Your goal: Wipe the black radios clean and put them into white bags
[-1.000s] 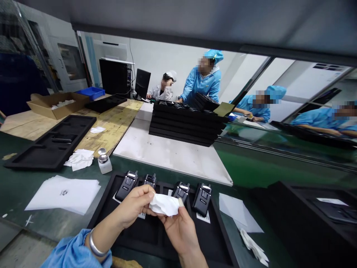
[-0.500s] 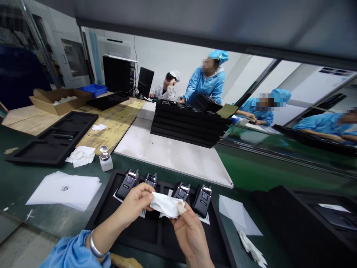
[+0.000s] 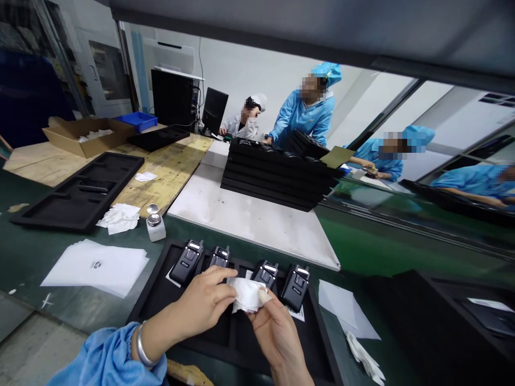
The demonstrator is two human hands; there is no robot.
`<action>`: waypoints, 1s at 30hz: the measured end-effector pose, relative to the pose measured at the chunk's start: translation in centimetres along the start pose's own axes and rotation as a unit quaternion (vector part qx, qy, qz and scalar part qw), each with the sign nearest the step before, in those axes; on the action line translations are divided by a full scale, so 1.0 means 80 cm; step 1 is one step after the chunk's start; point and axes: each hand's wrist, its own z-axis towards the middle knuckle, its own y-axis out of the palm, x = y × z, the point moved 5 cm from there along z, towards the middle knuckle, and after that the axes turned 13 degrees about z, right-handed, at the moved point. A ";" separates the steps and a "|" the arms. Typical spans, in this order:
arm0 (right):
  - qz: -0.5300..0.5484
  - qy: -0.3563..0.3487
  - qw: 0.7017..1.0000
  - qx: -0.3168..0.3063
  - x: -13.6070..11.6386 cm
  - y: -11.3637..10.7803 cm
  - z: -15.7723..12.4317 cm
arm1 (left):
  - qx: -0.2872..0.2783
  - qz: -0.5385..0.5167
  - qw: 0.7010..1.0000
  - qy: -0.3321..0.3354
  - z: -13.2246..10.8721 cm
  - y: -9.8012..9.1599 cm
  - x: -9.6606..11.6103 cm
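Both hands hold a small white wipe cloth [image 3: 247, 294] above a black foam tray [image 3: 155, 292]. My left hand [image 3: 203, 305] pinches its left edge and my right hand [image 3: 273, 332] pinches its right side with thumb on top. Several black handheld radios [image 3: 185, 261] lie in a row at the tray's far edge, just beyond the cloth. A silver bangle and blue sleeve show on my left wrist.
A stack of white sheets [image 3: 96, 265], crumpled wipes [image 3: 119, 217] and a small pump bottle [image 3: 155, 225] lie left. An empty black tray [image 3: 82, 193] and stacked black trays [image 3: 277, 174] sit farther back. Several people in blue coats work beyond. More paper [image 3: 341, 308] lies right.
The cloth has been gathered from a stretched strip into a smaller bunch as my hands moved closer together. The view shifted slightly left.
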 end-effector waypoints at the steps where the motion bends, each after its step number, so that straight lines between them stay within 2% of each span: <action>1: 0.001 -0.003 1.000 0.000 0.000 -0.002 0.000 | -0.002 -0.016 1.000 -0.008 0.002 -0.001 -0.001; 6: 0.013 -0.004 1.000 -0.021 0.003 -0.005 0.001 | -0.016 -0.143 0.985 -0.093 0.017 -0.014 0.007; 9: 0.028 0.003 0.999 -0.026 0.005 -0.004 0.000 | -0.035 -0.140 0.983 -0.114 0.028 -0.018 0.016; 11: 0.041 0.010 0.999 -0.016 0.005 -0.005 -0.001 | -0.036 -0.102 0.991 -0.075 0.033 -0.018 0.023; 14: 0.059 0.022 0.998 -0.001 0.001 -0.008 -0.004 | -0.028 0.012 0.999 0.037 0.032 -0.013 0.038; 17: 0.060 0.024 0.998 -0.010 -0.003 -0.009 -0.006 | -0.019 0.172 0.978 0.117 0.028 -0.002 0.052; 20: 0.037 0.024 0.999 -0.028 -0.005 -0.009 -0.009 | -0.015 0.284 0.948 0.144 0.028 0.009 0.062; 25: 0.001 0.033 0.999 -0.040 -0.006 -0.011 -0.014 | -0.020 0.360 0.914 0.186 0.029 0.019 0.077; 27: -0.009 0.026 0.999 -0.047 -0.009 -0.010 -0.016 | -0.021 0.365 0.911 0.190 0.029 0.021 0.076; 30: -0.028 0.023 0.997 -0.069 -0.010 -0.004 -0.018 | -0.045 0.330 0.930 0.157 0.030 0.024 0.067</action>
